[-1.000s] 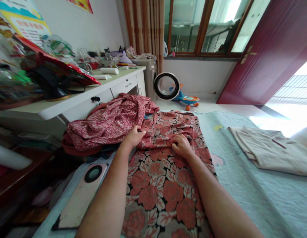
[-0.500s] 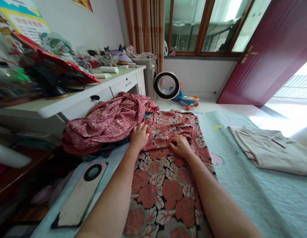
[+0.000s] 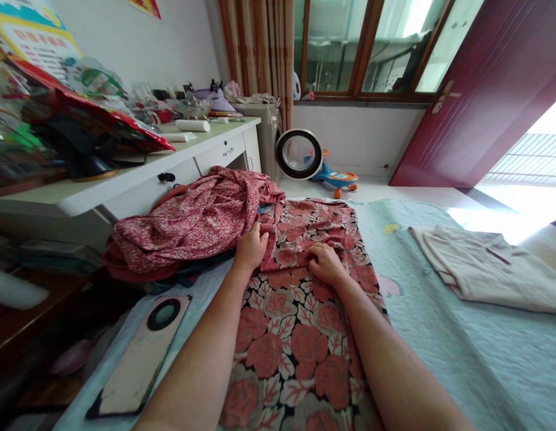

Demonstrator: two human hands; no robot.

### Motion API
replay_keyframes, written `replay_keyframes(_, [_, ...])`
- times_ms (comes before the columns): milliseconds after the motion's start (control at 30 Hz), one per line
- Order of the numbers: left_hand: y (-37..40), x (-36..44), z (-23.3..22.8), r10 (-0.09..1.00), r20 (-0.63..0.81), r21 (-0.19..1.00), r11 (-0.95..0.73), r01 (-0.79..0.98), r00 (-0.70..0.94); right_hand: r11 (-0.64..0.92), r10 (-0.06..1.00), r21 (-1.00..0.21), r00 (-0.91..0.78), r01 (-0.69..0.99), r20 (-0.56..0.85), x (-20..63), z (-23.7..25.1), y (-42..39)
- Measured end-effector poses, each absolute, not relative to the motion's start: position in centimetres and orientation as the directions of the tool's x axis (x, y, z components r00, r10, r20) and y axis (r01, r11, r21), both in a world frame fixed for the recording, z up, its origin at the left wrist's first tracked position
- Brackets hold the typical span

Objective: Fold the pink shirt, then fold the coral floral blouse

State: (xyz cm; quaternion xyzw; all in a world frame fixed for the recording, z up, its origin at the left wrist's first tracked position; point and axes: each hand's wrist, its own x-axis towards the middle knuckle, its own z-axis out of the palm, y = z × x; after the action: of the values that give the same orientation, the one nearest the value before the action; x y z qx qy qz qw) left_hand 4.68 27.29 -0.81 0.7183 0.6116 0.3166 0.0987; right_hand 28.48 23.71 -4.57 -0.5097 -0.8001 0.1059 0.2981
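A floral garment point(image 3: 289, 347) in rust red, black and cream lies spread in front of me, its far part folded over in a creased layer. My left hand point(image 3: 251, 248) is closed on the left edge of that layer, thumb on top and the other fingers partly hidden by the cloth. On the middle of the layer rests my right hand point(image 3: 326, 263), its fingers curled together against the gathered fabric. Close to my left hand is a heap with a red-and-white patterned cloth point(image 3: 192, 221) on top.
A phone point(image 3: 141, 356) lies face down at the left on the pale blue bedding point(image 3: 422, 353). To the right is a folded beige garment point(image 3: 489, 266). Beyond stand a cluttered desk point(image 3: 170, 170), a washer with its round door point(image 3: 299, 154) open, and a blue ride-on toy point(image 3: 334, 178).
My left hand has gone from lying flat on the cloth to gripping its left edge, thumb raised. My right hand stays in nearly the same place.
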Motion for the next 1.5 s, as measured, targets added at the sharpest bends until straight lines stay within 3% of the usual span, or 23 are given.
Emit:
replay_keyframes(100, [26.7, 4.4, 0.7, 0.939, 0.320, 0.585, -0.091, 0.806, -0.127, 0.460, 0.877, -0.474, -0.301, 0.751, 0.374, 28.6, -4.7, 23.8])
replay_keyframes(333, [26.8, 2.4, 2.3, 0.906, 0.330, 0.769, -0.095, 0.632, -0.265, 0.463, 0.876, -0.501, -0.293, 0.731, 0.383, 28.5, -4.7, 23.8])
replay_keyframes(433, [27.0, 2.0, 2.2, 0.934, 0.276, 0.876, -0.147, 0.460, -0.228, 0.471, 0.866, -0.544, -0.246, 0.694, 0.436, 28.8, -4.6, 24.0])
replay_keyframes(567, [27.1, 1.8, 1.9, 0.985, 0.171, 0.949, -0.156, 0.274, -0.031, 0.370, 0.842, -0.647, 0.054, 0.666, 0.537, 30.4, -4.6, 24.7])
replay_keyframes(667, [27.1, 1.9, 1.8, 0.982, 0.189, 0.952, -0.188, 0.243, 0.021, 0.280, 0.799, -0.676, 0.225, 0.681, 0.558, 32.2, -4.7, 25.1])
replay_keyframes(900, [26.5, 2.5, 2.8, 0.944, 0.328, 0.854, -0.312, 0.417, 0.035, 0.090, 0.885, -0.623, 0.224, 0.777, 0.408, 34.5, -5.8, 25.8])
replay_keyframes(1067, [26.9, 1.5, 2.7, 0.912, 0.408, 0.662, -0.325, 0.676, 0.039, 0.071, 0.949, -0.575, 0.123, 0.815, 0.291, 34.8, -6.8, 26.1])
replay_keyframes(1200, [27.3, 0.8, 2.1, 0.917, 0.397, 0.502, -0.258, 0.825, 0.045, 0.067, 0.960, -0.547, 0.096, 0.834, 0.264, 35.1, -6.7, 26.1])
replay_keyframes(1433, [27.2, 1.2, 1.7, 0.913, 0.404, 0.427, -0.241, 0.872, 0.055, 0.115, 0.959, -0.547, 0.052, 0.830, 0.280, 35.2, -6.3, 25.9])
replay_keyframes(1500, [26.7, 1.2, 2.0, 0.941, 0.334, 0.361, -0.184, 0.914, 0.057, 0.105, 0.955, -0.562, 0.076, 0.820, 0.288, 35.1, -6.3, 25.8])
